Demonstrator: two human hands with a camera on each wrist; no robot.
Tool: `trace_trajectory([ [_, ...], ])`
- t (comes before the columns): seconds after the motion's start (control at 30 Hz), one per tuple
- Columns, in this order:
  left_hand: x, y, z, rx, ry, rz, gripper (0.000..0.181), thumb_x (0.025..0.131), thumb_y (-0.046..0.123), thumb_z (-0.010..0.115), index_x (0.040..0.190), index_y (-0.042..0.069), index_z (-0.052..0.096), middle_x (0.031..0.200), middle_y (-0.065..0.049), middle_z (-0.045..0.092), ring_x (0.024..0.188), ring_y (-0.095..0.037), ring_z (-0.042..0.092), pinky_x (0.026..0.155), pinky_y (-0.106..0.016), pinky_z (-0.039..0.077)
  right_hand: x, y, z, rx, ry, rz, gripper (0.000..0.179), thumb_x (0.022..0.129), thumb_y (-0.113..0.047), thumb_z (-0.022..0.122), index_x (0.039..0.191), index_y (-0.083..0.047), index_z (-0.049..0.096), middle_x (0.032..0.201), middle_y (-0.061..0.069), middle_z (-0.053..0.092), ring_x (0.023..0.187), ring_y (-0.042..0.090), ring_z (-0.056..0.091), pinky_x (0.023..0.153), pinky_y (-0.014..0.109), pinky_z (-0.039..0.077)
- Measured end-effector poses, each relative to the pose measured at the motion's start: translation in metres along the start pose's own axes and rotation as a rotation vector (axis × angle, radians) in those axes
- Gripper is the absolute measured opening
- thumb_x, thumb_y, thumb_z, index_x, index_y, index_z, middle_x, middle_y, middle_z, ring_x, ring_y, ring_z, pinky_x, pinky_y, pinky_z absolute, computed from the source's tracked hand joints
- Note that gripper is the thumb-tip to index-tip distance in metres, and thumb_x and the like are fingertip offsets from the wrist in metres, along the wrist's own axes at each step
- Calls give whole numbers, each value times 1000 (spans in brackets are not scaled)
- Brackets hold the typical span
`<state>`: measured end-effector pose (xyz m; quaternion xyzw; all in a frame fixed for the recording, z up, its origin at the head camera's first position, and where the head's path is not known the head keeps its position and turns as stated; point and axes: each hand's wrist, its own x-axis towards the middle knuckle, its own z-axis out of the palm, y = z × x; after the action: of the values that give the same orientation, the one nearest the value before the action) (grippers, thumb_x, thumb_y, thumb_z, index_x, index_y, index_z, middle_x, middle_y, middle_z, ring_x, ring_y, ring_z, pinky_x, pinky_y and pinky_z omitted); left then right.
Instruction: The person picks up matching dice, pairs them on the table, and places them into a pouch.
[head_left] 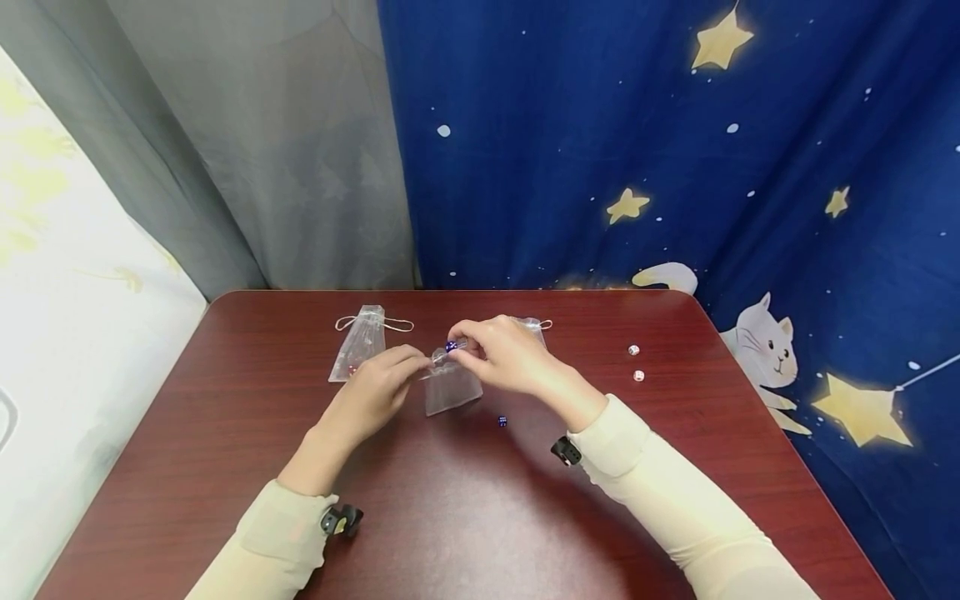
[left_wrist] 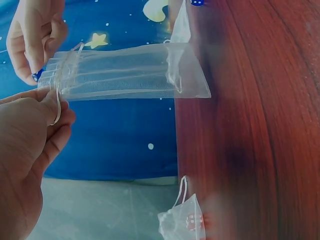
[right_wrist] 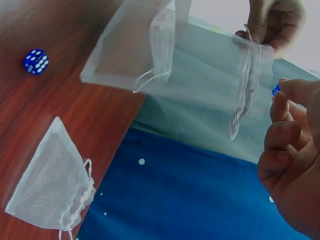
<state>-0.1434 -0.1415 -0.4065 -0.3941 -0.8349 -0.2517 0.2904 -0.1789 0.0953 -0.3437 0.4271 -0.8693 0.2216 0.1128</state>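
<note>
My left hand [head_left: 375,387] pinches a sheer white drawstring pouch [head_left: 453,393] near its gathered mouth, and the pouch hangs out over the table. Between the thumb and fingertips of my right hand [head_left: 506,357] is a blue die [head_left: 451,346] with white pips, right at the pouch mouth. In the left wrist view, the held pouch [left_wrist: 125,75] stretches away from the fingers, its drawstring looped near the thumb. A second blue die [right_wrist: 36,62] lies on the table, below the right hand in the head view.
A similar pouch [head_left: 367,333] lies at the back left of the red-brown table [head_left: 450,517], with something red at its bottom. Another pouch [right_wrist: 52,180] lies behind my right hand. Two whitish dice [head_left: 639,376] are at the right. Curtains [head_left: 525,167] hang behind the table.
</note>
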Motion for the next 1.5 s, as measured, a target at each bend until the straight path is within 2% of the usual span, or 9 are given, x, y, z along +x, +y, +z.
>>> trace_trajectory([
  [0.23,0,0,1,-8,13,-17,23,83,-14,71,100,1,72,96,-6,70,91,-22,68,83,-38,58,3,-3,6,16,-3,-9,17,95,-23,72,108,-12,72,71,-10,63,59,3,53,54,23,44],
  [0.63,-6,-4,-1,-46,15,-79,20,88,-11,68,102,2,73,97,-4,70,89,-19,68,82,-36,57,-14,12,4,36,69,58,19,94,-25,72,110,-14,72,72,-11,61,64,8,54,66,28,48],
  [0.83,-6,-6,-1,-41,58,-63,23,83,-14,72,101,1,73,96,-6,71,89,-22,69,82,-37,58,-24,21,4,47,75,94,21,94,-25,73,112,-14,72,72,-12,60,61,6,54,62,26,47],
  [0.97,-7,-7,-1,-36,76,-68,26,80,-16,74,101,0,74,96,-6,71,87,-23,69,81,-39,58,-31,28,4,66,92,110,22,93,-24,73,112,-13,71,74,-10,60,65,12,58,64,28,48],
  [1.27,-9,-9,-2,-32,73,-84,29,78,-17,75,101,0,74,96,-6,70,85,-21,68,79,-39,59,-48,46,5,61,119,124,21,91,-22,76,109,-12,72,74,-10,62,62,5,55,59,26,48],
  [1.5,-9,-9,-3,-31,70,-88,29,79,-16,75,102,1,74,96,-5,70,85,-21,68,78,-38,59,-61,55,5,80,122,175,20,89,-18,77,107,-10,73,73,-8,61,60,4,54,57,26,49],
])
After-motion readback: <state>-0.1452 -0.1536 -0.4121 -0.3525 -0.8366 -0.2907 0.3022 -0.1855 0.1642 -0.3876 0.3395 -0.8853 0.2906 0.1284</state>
